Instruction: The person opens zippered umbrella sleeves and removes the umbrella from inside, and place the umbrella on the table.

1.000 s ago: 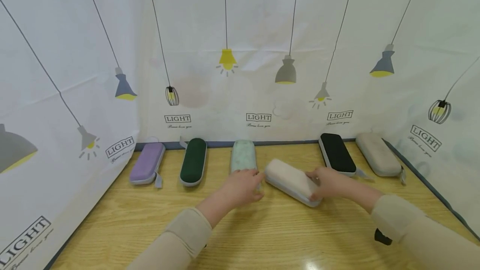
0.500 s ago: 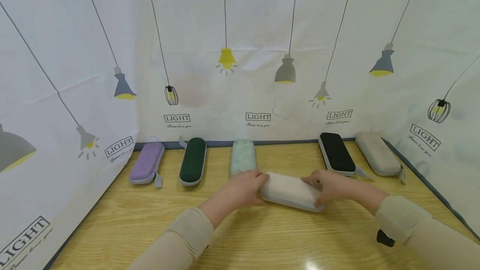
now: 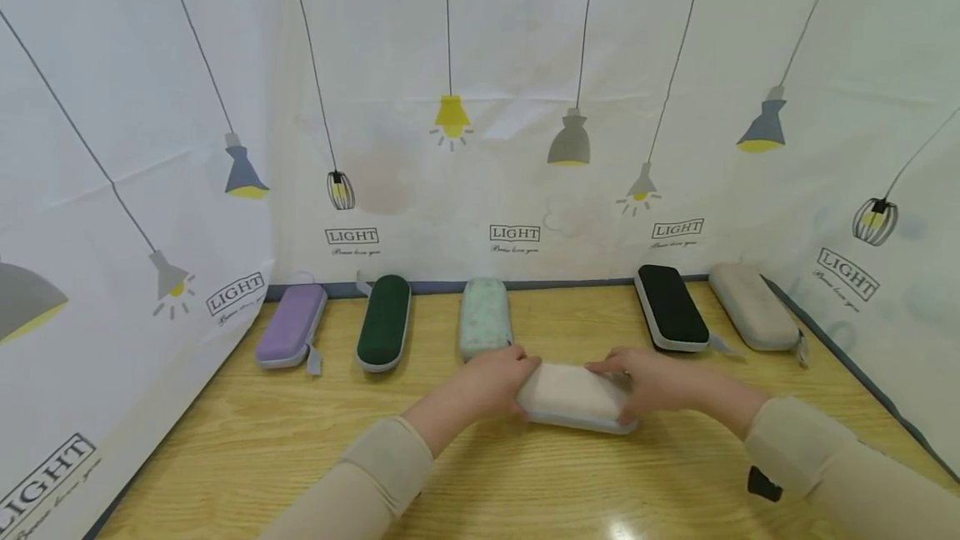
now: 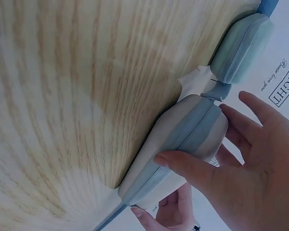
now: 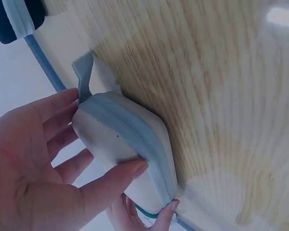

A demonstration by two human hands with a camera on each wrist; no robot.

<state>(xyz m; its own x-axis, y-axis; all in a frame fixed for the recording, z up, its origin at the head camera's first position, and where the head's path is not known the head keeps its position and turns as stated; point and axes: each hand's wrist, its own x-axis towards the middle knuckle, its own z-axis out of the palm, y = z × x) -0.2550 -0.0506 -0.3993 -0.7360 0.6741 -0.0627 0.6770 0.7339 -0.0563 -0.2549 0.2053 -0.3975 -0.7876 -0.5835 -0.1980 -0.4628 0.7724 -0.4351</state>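
The cream glasses case (image 3: pixel 573 394) lies flat on the wooden tabletop (image 3: pixel 247 448), roughly midway between the left and right edges and in front of the row of cases along the far edge. Its long axis runs left to right.

The left hand (image 3: pixel 491 382) grips the left end of the cream glasses case. In the left wrist view the thumb (image 4: pixel 183 163) lies curled across the zipper seam and the fingers (image 4: pixel 260 113) wrap the end cap, so the case end sits inside the grasp. The right hand (image 3: pixel 648 382) grips the right end. In the right wrist view the thumb (image 5: pixel 113 175) presses the near side and the fingers (image 5: pixel 58 108) cup the far side beside the grey pull tab (image 5: pixel 84 77). Both hands are clamped on the case, which spans the gap between them and rests on the tabletop.

Along the far edge, left to right, stand a lilac case (image 3: pixel 291 337), a dark green case (image 3: pixel 383 332), a mint case (image 3: pixel 484 317), a black case (image 3: pixel 671 307) and a beige case (image 3: pixel 753 306). The mint case lies just behind the left hand. A white curtain (image 3: pixel 480 40) printed with lamps encloses the tabletop on three sides.
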